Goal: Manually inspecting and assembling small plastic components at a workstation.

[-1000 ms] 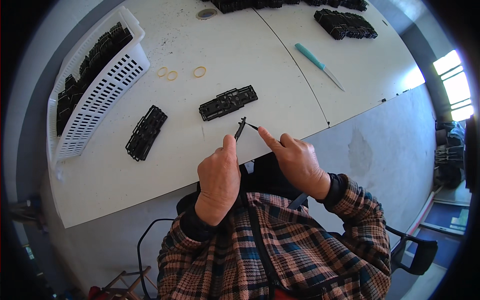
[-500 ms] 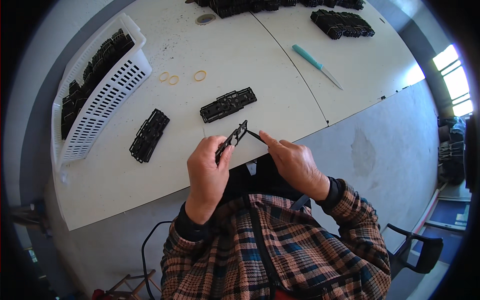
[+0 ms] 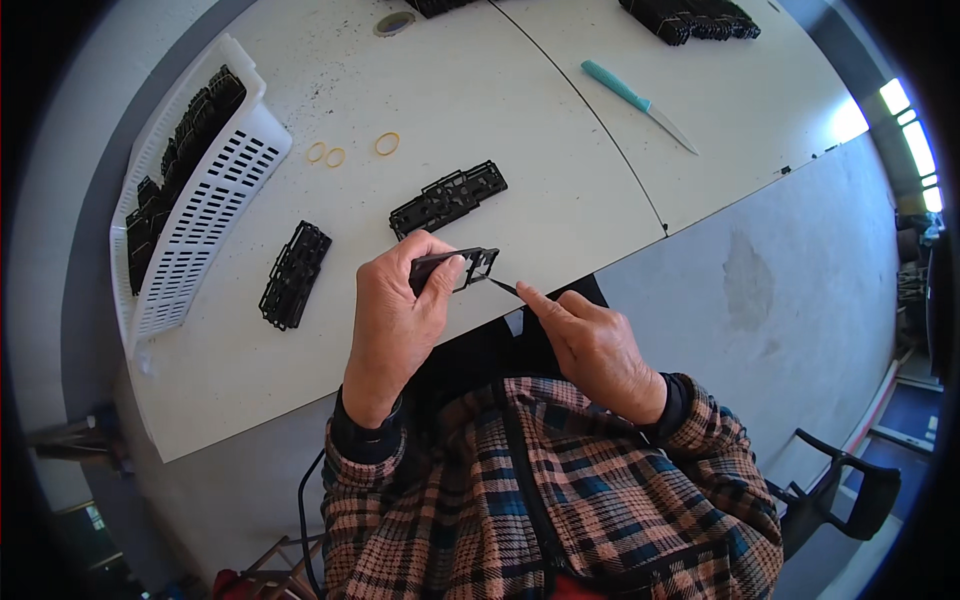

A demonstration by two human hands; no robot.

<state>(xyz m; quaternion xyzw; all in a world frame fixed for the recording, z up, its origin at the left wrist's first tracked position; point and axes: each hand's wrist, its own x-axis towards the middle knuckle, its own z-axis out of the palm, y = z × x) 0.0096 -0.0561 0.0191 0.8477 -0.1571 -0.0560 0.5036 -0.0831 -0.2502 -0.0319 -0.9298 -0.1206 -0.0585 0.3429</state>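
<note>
Left side: white basket (image 3: pixel 212 222) blocks passage.
Beyond left hand (image 3: pixel 393 305): two black frames (image 3: pixel 448 200) obstruct.
Between frames and knife (image 3: pixel 630 95): open counter (image 3: pixel 560 150), passable.
Far right: black stack (image 3: pixel 690 20) bars the way.

We hold a flat black frame (image 3: pixel 471 270) with squarish openings, tilted in our left hand (image 3: pixel 395 300), its length running left to right and its free end rightward; in our right hand (image 3: pixel 598 350), a slim dark tool (image 3: pixel 505 288) slants up-left to that end, though whether it touches we cannot tell
</note>
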